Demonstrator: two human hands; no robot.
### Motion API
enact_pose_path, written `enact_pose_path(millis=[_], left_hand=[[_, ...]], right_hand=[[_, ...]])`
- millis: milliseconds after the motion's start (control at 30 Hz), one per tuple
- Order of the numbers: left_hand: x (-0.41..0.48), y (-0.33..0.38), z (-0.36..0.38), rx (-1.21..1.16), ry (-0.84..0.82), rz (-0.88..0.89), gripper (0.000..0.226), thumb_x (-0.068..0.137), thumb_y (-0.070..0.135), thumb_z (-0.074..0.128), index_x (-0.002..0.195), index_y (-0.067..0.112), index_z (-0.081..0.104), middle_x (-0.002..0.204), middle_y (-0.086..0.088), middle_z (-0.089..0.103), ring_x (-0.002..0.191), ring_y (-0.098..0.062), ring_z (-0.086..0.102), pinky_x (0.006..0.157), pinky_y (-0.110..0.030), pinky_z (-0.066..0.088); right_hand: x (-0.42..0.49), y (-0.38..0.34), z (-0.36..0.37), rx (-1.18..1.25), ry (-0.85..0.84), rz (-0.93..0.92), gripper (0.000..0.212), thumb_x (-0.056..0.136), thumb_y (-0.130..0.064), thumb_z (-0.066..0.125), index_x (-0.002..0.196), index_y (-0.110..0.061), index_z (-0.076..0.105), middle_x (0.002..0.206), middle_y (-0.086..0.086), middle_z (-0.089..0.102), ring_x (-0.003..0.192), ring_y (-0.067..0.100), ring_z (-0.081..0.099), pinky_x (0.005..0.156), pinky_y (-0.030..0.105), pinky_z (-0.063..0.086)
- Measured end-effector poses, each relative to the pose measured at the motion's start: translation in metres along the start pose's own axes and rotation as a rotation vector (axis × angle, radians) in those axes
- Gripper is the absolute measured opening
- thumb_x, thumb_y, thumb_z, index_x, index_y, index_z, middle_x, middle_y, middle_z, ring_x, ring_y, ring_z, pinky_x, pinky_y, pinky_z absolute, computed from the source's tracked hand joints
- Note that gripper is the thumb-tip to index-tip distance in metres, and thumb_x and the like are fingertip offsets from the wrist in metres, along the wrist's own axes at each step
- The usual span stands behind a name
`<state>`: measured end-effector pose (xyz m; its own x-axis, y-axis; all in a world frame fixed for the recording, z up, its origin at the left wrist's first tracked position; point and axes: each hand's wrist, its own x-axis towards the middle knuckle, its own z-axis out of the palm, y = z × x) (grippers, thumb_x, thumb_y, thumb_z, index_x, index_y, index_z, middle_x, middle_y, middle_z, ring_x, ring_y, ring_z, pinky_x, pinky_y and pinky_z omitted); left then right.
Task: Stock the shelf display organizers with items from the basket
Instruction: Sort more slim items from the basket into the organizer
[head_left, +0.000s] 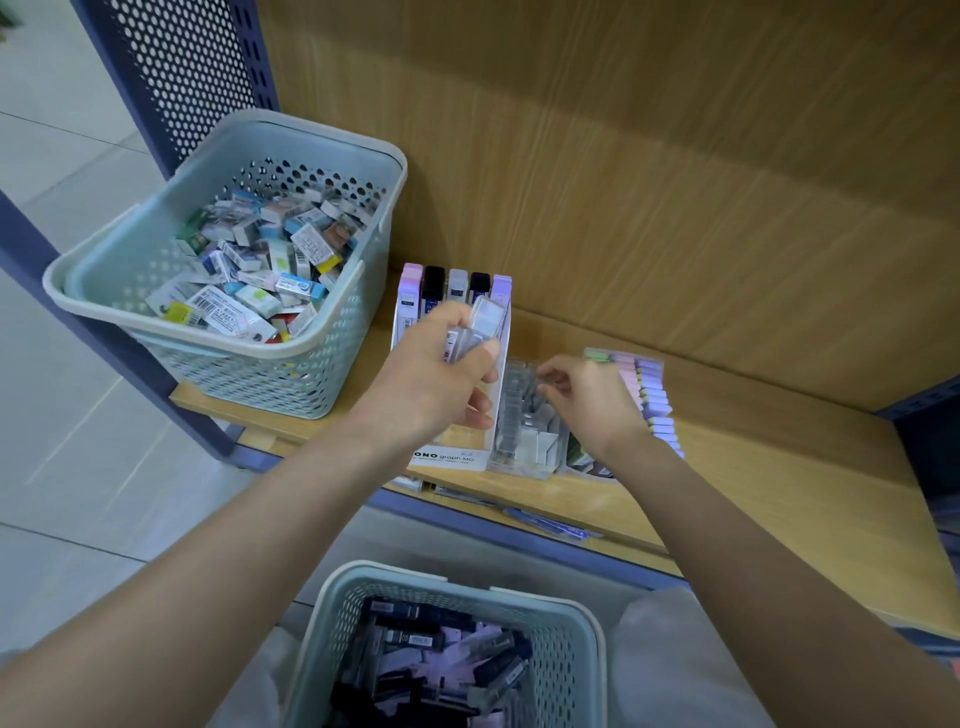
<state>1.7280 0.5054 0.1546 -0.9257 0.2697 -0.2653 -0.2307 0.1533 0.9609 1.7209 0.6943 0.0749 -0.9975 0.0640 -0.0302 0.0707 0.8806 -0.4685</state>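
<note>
On the wooden shelf, far left: a pale green shelf basket heaped with small boxed items, tucked against the perforated side panel. Just right of it, a white organizer with upright cases in pink, black, grey, black and lilac along its back. Touching its right side, a clear organizer, partly filled with clear cases. Beyond that, a slanted row of pastel cases in green, pink and lilac. By the shelf's front edge, a few loose pens. Nearest the camera, lower down, a near basket full of dark, clear and lilac lead cases.

Blocking most of the white organizer's middle: the left grip, closed round a small bundle of held cases, clear and greyish, thumb pressed against their side, tops sticking up above the fingers, over the organizer's right end.

Over the clear organizer: the right grip, fingers curled downward, tips at or among the cases there. Whether pinching one or merely touching: impossible to tell, the fingertips blurred and partly hidden.
</note>
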Motion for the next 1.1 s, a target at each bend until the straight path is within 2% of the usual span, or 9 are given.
enact_pose_path(millis=[167,333,467,600,700,833,900,967,1100], left_hand=[[-0.003,0.0,-0.002,0.099,-0.002,0.04,0.021,0.094,0.021,0.054,0.115,0.018,0.05,0.077,0.0,0.063,0.051,-0.009,0.056,0.037,-0.02,0.04],[-0.006,0.0,-0.003,0.136,-0.004,0.047,0.015,0.093,0.022,0.056,0.104,0.017,0.047,0.076,0.003,0.065,0.048,-0.011,0.052,0.034,-0.019,0.034],[-0.007,-0.001,-0.003,0.178,-0.026,0.038,0.009,0.092,0.023,0.058,0.091,0.02,0.049,0.077,0.001,0.066,0.05,-0.012,0.053,0.035,-0.018,0.035],[-0.009,-0.002,-0.003,0.232,-0.042,0.049,0.01,0.09,0.022,0.06,0.085,0.023,0.052,0.078,0.0,0.067,0.051,-0.012,0.053,0.035,-0.018,0.035],[-0.01,-0.002,-0.003,0.289,-0.067,0.064,0.01,0.089,0.023,0.061,0.084,0.024,0.053,0.08,-0.001,0.067,0.053,-0.011,0.054,0.035,-0.018,0.036],[-0.011,-0.001,0.001,0.307,-0.047,0.015,0.007,0.092,0.028,0.057,0.092,0.026,0.05,0.088,-0.003,0.065,0.053,-0.012,0.049,0.037,-0.02,0.037],[-0.01,0.001,0.003,0.278,0.014,-0.036,0.012,0.094,0.03,0.053,0.099,0.023,0.044,0.081,-0.008,0.06,0.053,-0.014,0.043,0.042,-0.025,0.036],[-0.007,0.002,0.005,0.251,0.061,-0.081,0.021,0.096,0.026,0.049,0.11,0.018,0.035,0.07,-0.005,0.051,0.055,-0.015,0.043,0.05,-0.027,0.037],[0.001,-0.003,0.002,0.169,0.144,-0.102,0.008,0.097,0.014,0.038,0.104,0.012,0.033,0.075,-0.006,0.046,0.06,-0.018,0.043,0.062,-0.034,0.038]], right_hand=[[0.004,0.005,0.014,-0.242,-0.146,-0.038,0.03,0.094,-0.004,0.045,0.11,-0.014,0.067,0.108,0.011,0.064,0.095,0.03,0.06,0.079,0.041,0.051],[0.004,0.006,0.016,-0.277,-0.153,-0.018,0.045,0.088,0.01,0.042,0.125,-0.013,0.053,0.121,0.012,0.057,0.099,0.031,0.059,0.08,0.044,0.052],[-0.012,-0.025,-0.019,0.203,0.114,-0.014,0.028,0.101,-0.017,0.035,0.122,-0.014,0.054,0.112,0.005,0.063,0.098,0.02,0.061,0.086,0.036,0.049],[-0.035,-0.063,-0.052,0.786,-0.08,0.036,0.026,0.101,-0.028,0.036,0.1,-0.019,0.06,0.086,-0.002,0.066,0.075,0.012,0.065,0.072,0.026,0.055],[-0.046,-0.069,-0.054,0.836,-0.19,0.008,0.007,0.093,-0.015,0.055,0.095,-0.013,0.061,0.078,0.005,0.066,0.067,0.008,0.065,0.067,0.023,0.055],[-0.048,-0.06,-0.059,0.91,-0.024,0.027,0.003,0.09,-0.007,0.059,0.09,-0.01,0.059,0.078,0.005,0.063,0.07,0.008,0.064,0.066,0.021,0.056],[-0.046,-0.052,-0.063,0.883,0.14,0.047,0.004,0.091,-0.007,0.057,0.091,-0.011,0.057,0.079,0.002,0.063,0.07,0.008,0.066,0.066,0.02,0.056],[-0.042,-0.038,-0.063,0.677,0.297,0.031,0.009,0.091,-0.011,0.059,0.088,-0.019,0.057,0.079,-0.004,0.064,0.073,0.01,0.067,0.069,0.023,0.056],[-0.033,-0.015,-0.048,0.221,0.296,-0.005,0.006,0.09,-0.016,0.061,0.096,-0.019,0.06,0.078,-0.015,0.059,0.073,-0.001,0.058,0.077,0.024,0.052]])
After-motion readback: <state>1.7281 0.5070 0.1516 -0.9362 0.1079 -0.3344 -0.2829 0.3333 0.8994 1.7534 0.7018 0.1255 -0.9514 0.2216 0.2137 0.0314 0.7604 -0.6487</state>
